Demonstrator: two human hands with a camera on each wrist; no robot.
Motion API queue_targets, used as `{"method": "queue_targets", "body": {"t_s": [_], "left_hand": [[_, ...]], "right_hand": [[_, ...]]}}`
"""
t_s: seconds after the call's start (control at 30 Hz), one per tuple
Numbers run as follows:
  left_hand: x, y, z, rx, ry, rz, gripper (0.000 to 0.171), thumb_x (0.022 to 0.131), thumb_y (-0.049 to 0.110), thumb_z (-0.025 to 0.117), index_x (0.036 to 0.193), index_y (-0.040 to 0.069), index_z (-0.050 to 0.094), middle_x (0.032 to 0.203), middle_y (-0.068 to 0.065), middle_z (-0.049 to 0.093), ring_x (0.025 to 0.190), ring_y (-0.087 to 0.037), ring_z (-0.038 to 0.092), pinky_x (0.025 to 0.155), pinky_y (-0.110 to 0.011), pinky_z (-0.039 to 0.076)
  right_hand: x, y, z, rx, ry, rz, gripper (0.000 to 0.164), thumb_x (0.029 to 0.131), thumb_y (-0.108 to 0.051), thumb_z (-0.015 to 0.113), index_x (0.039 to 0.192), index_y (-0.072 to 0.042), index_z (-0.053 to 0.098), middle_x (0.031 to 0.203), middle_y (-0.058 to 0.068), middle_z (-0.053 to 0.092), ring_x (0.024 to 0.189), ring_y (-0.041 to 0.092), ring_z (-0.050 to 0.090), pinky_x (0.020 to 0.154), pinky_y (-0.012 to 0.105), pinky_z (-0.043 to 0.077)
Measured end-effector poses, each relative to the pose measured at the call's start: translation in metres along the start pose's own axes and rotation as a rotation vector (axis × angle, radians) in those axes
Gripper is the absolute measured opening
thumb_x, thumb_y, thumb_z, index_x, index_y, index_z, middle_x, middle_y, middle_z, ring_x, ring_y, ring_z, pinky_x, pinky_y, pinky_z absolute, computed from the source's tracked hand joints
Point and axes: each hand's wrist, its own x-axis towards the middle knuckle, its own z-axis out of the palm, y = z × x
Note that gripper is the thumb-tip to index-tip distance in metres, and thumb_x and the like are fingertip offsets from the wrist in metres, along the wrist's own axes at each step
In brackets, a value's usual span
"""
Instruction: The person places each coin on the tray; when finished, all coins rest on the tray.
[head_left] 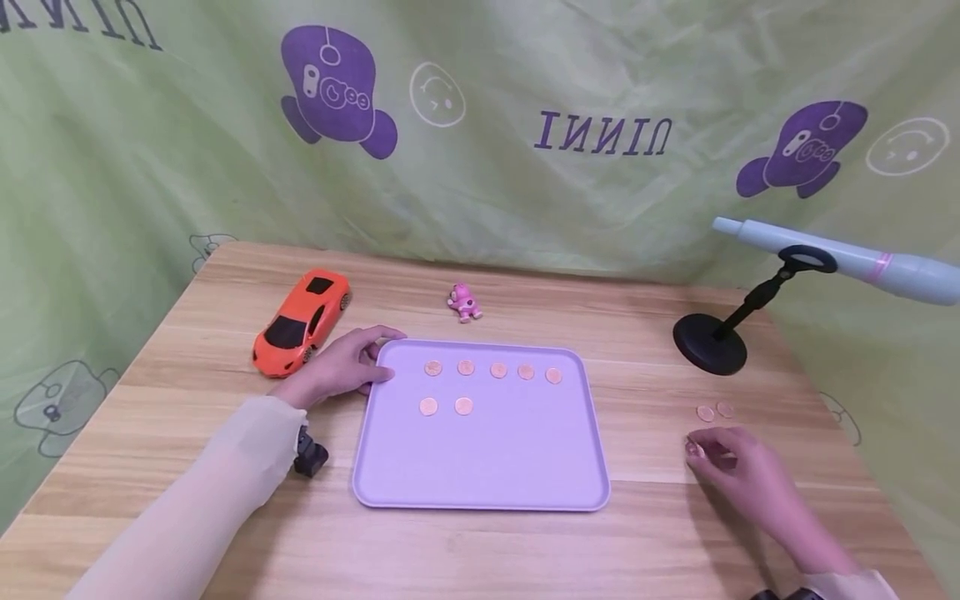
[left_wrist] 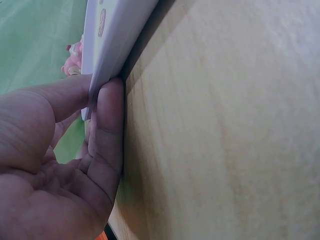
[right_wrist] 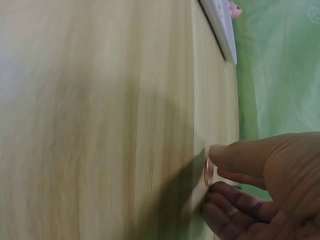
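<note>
A lilac tray lies on the table, bearing a row of several copper coins with two more below that row. At its far left corner my left hand grips the rim, thumb on the upper side and fingers against the outer edge, as the left wrist view shows. Right of the tray, my right hand pinches a copper coin between thumb and fingertips, close over the wood. Just beyond that hand, two loose coins lie side by side on the table.
An orange toy car stands left of the tray, close to my left wrist. Behind the tray is a small pink figurine. At the right, a black stand holds a pale blue tube-shaped object. A green printed cloth hangs behind the table.
</note>
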Motion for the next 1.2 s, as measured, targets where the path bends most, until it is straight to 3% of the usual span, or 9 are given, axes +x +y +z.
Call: {"method": "queue_targets", "body": {"t_s": [0.2,0.43,0.67,0.97,1.2], "left_hand": [[0.001,-0.002,0.000,0.005,0.000,0.001,0.060,0.096,-0.002,0.069,0.152,0.007,0.050,0.102,-0.012,0.044,0.074,-0.016,0.058,0.061,-0.025,0.058],[0.001,-0.003,0.000,-0.008,-0.005,-0.017,0.059,0.096,-0.003,0.068,0.152,0.007,0.050,0.102,-0.012,0.043,0.075,-0.017,0.058,0.063,-0.025,0.059],[0.001,-0.003,0.000,-0.011,-0.009,-0.005,0.060,0.096,-0.004,0.068,0.153,0.006,0.048,0.102,-0.012,0.044,0.079,-0.018,0.058,0.064,-0.025,0.059],[0.000,-0.004,0.001,-0.023,-0.012,-0.016,0.060,0.097,-0.003,0.067,0.153,0.008,0.049,0.104,-0.013,0.048,0.084,-0.020,0.060,0.066,-0.027,0.060],[0.000,-0.004,0.000,-0.026,-0.004,0.003,0.059,0.096,-0.003,0.067,0.151,0.007,0.050,0.104,-0.013,0.049,0.083,-0.020,0.060,0.065,-0.026,0.059]], "right_hand": [[-0.005,0.004,-0.001,-0.027,0.010,-0.014,0.028,0.074,0.006,0.087,0.100,0.001,0.077,0.093,0.011,0.072,0.081,-0.015,0.053,0.065,0.018,0.058],[-0.003,0.003,0.003,-0.012,0.037,-0.021,0.023,0.077,0.007,0.084,0.097,-0.001,0.078,0.092,0.009,0.073,0.081,-0.015,0.054,0.067,0.006,0.049],[0.000,0.002,0.005,0.018,0.030,-0.029,0.022,0.078,0.010,0.081,0.098,0.001,0.076,0.089,0.010,0.074,0.078,-0.014,0.055,0.067,0.007,0.049],[0.002,0.003,0.006,0.022,0.003,-0.020,0.017,0.080,0.008,0.082,0.093,-0.001,0.075,0.080,-0.002,0.068,0.073,-0.012,0.050,0.066,0.006,0.045],[0.006,-0.004,0.008,0.068,0.023,-0.025,0.021,0.078,0.006,0.084,0.095,-0.005,0.076,0.084,0.005,0.076,0.074,-0.013,0.058,0.066,0.006,0.049]]}}
